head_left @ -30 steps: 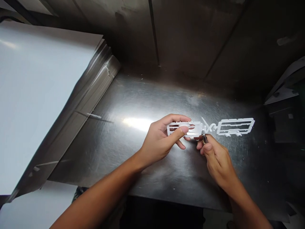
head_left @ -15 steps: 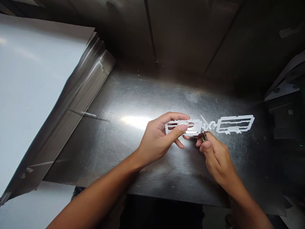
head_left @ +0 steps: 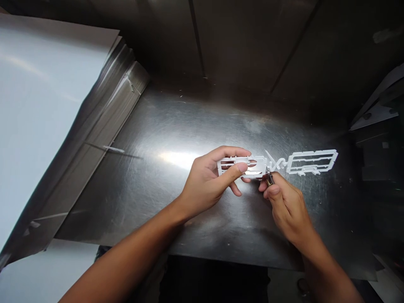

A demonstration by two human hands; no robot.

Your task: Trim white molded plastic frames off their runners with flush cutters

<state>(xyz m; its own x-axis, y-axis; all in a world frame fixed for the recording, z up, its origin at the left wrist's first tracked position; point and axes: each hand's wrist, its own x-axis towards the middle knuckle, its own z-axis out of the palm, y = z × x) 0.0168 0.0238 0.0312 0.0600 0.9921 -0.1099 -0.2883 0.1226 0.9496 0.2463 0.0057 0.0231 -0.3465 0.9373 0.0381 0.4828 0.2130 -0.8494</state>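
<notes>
My left hand (head_left: 212,176) is closed on a white plastic frame (head_left: 260,165), with the thumb on top and fingers beneath. The frame has slots and thin bars. A curled white connecting piece (head_left: 275,164) joins its right end to a second white plastic frame (head_left: 312,162), which sticks out to the right. My right hand (head_left: 285,202) is wrapped round small metal nippers (head_left: 269,177). Their tips meet the right end of the held frame at the connecting piece. Most of the nippers is hidden in my palm, and whether the jaws have closed on the plastic cannot be made out.
Below my hands is a scratched metal worktop (head_left: 164,193) with small white scraps on it. A tall stack of white sheets (head_left: 53,101) fills the left side. Dark metal panels (head_left: 240,42) rise at the back. A white curved object (head_left: 378,99) stands far right.
The view has shifted slightly. My left hand keeps its hold on the frame, and my right hand keeps the nippers at the same joint.
</notes>
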